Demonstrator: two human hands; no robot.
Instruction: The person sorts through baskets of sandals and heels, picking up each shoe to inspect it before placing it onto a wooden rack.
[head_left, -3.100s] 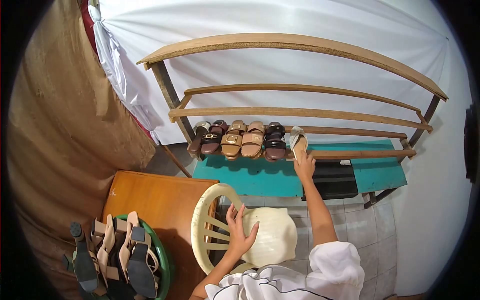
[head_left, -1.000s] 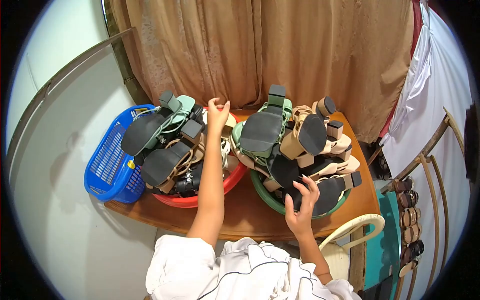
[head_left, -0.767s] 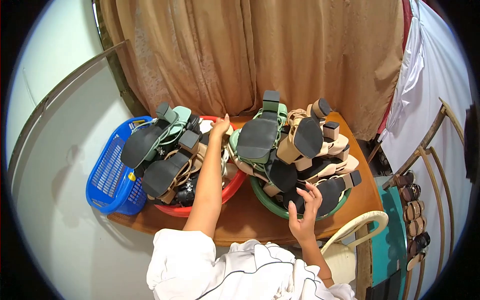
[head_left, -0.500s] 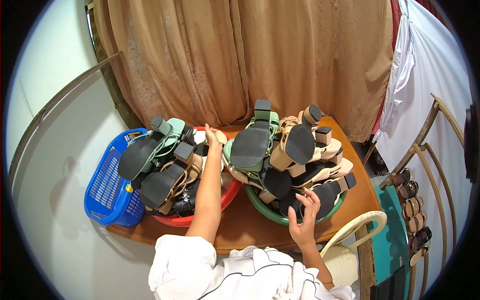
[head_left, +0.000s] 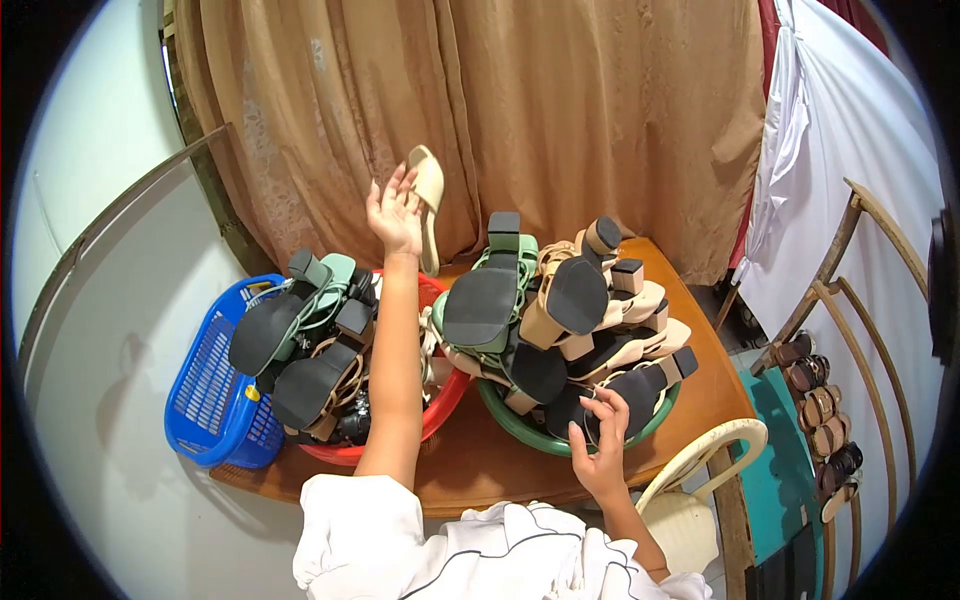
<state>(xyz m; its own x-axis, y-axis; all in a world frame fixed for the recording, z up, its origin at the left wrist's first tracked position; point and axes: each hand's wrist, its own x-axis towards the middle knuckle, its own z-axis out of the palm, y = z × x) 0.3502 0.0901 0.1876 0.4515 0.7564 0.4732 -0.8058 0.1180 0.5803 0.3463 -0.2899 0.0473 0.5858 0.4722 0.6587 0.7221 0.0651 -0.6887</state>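
Note:
My left hand (head_left: 396,215) is raised in front of the curtain, palm facing me. A cream flat sandal (head_left: 429,190) hangs upright at its fingertips; the exact grip is partly hidden. Below, a red basin (head_left: 447,403) holds sandals, including a black-soled mint-green one (head_left: 265,333). My right hand (head_left: 602,445) has its fingers apart and slightly curled at the front of a green basin (head_left: 540,440). It holds nothing. That basin is heaped with heeled sandals, among them a large green one (head_left: 490,305) and a beige one with a black sole (head_left: 577,297).
A blue plastic basket (head_left: 207,370) stands left of the red basin on the wooden table (head_left: 480,487). A cream chair (head_left: 680,520) is at the front right. Several sandals line a rack (head_left: 828,435) farther right. Brown curtains (head_left: 600,120) hang behind the table.
My left hand has moved up from the red basin, and the cream sandal is now in the air beside its fingers. My right hand has stayed by the green basin. The view has shifted slightly.

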